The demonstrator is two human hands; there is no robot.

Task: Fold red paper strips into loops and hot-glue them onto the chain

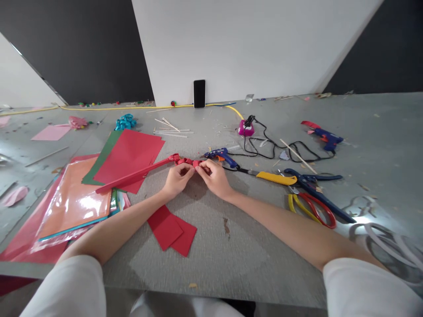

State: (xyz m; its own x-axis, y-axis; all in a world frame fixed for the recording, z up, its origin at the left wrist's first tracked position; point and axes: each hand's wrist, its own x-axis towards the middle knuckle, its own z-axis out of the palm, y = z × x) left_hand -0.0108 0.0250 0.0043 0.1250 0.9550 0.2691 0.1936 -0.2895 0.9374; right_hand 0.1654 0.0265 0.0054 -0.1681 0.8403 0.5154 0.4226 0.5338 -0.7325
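A folded red paper strip [139,172] runs from the stacked sheets at left to a chain of small red loops in mid-table. The loops' right end is pinched by my left hand [178,178] and my right hand [214,177], whose fingertips nearly meet. Just beyond my right hand lies a blue glue gun [220,154]. Red sheets [127,154] overlap a green sheet [99,169] on the left. Nearer to me, two small red paper pieces [173,231] rest on the grey table.
An orange sheet in clear plastic [79,193] lies left. Rightward are a yellow cutter [276,178], blue pliers [317,193], red-handled scissors [319,210], a second glue gun [327,137] and tangled cords. A phone [199,93] leans on the wall.
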